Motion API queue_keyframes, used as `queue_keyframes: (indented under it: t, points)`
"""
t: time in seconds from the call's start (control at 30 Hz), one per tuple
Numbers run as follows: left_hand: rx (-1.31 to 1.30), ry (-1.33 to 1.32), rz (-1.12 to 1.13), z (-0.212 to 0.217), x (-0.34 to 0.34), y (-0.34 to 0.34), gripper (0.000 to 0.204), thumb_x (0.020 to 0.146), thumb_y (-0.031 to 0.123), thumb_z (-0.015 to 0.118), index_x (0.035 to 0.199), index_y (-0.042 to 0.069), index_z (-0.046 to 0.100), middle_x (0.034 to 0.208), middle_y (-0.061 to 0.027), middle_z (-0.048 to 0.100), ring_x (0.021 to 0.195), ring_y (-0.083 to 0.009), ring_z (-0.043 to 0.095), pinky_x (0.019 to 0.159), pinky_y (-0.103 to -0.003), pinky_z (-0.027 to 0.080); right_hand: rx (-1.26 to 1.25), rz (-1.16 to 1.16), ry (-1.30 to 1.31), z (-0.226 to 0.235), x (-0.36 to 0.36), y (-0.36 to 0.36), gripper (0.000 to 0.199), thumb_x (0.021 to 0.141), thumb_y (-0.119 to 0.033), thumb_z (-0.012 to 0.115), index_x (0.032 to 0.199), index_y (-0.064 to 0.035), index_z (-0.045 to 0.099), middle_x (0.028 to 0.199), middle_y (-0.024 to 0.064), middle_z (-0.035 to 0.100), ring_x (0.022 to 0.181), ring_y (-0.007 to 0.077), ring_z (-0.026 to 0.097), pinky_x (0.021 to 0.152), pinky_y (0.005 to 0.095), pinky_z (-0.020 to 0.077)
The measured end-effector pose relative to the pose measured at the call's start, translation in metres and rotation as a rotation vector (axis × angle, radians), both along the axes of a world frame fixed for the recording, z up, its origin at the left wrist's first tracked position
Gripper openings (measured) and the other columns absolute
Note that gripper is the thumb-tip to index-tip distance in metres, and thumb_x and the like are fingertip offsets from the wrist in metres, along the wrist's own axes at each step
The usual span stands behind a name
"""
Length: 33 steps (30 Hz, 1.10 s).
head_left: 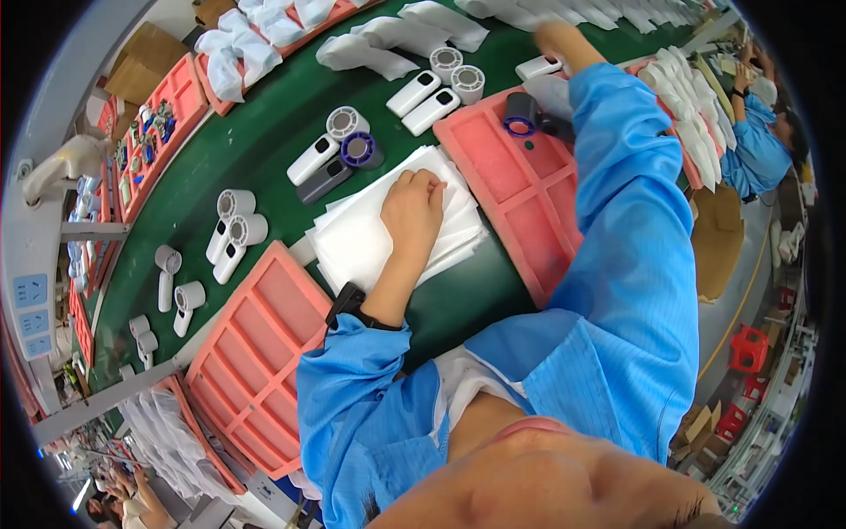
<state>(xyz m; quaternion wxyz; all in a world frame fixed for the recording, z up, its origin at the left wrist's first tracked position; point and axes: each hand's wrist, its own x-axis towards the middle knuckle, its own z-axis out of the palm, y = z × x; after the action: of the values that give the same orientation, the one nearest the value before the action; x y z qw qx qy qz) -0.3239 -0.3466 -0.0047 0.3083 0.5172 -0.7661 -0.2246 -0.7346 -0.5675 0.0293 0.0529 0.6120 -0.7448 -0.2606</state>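
Observation:
My left hand (412,212) rests on a stack of thin white sheets or flat sleeves (344,251), fingers curled in; whatever lies under the fingertips is hidden. My right hand (560,40) reaches far over the bench at the upper right, smeared by motion, close to a white device handle (538,68). Beyond the stack lie a white handheld fan (313,159) and a dark grey one with a purple ring (359,152). Under my right forearm, a dark fan head with a purple rim (521,115) sits on a pink divided tray (493,167).
Another pink divided tray (264,353) stands at the left. Several white handheld fans, such as this pair (233,231), lie along the green bench (264,141). White wrapped pieces (379,44) line the far side. A co-worker in a blue sleeve (756,145) is at the right.

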Motion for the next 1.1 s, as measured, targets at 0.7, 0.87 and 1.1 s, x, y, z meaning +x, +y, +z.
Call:
queue_keyframes:
  t: [0.7,0.87,1.1]
  points:
    - [0.205,1.114,0.068,0.084,0.062,0.003,0.009,0.088,0.01,0.067,0.091,0.002,0.063,0.073,0.0016,0.06,0.064,-0.005,0.051,0.06,-0.019,0.039,-0.214,0.883,-1.348,0.129,0.256,0.172,0.064,0.054,-0.015,0.079,0.115,-0.0047,0.062,0.101,0.0121,0.062,0.092,0.0243,0.062,0.083,0.0329,0.0485]
    - [0.139,1.411,0.099,0.104,0.062,0.011,0.006,0.09,0.008,0.065,0.09,0.002,0.062,0.075,0.0018,0.061,0.067,-0.0067,0.054,0.064,-0.022,0.044,-0.561,1.038,-1.2,0.087,0.312,0.189,0.072,0.057,-0.009,0.081,0.124,-0.0018,0.057,0.104,0.0115,0.057,0.097,0.0301,0.057,0.079,0.0343,0.0488]
    - [-0.746,0.325,0.075,0.092,0.046,0.018,0.028,0.078,-0.004,0.07,0.104,0.0,0.061,0.083,-0.0057,0.062,0.076,-0.018,0.06,0.063,-0.028,0.048,-0.789,0.952,-1.099,0.075,0.326,0.191,0.075,0.061,-0.012,0.081,0.129,-0.0015,0.052,0.102,0.012,0.056,0.096,0.0315,0.055,0.078,0.0365,0.0481]
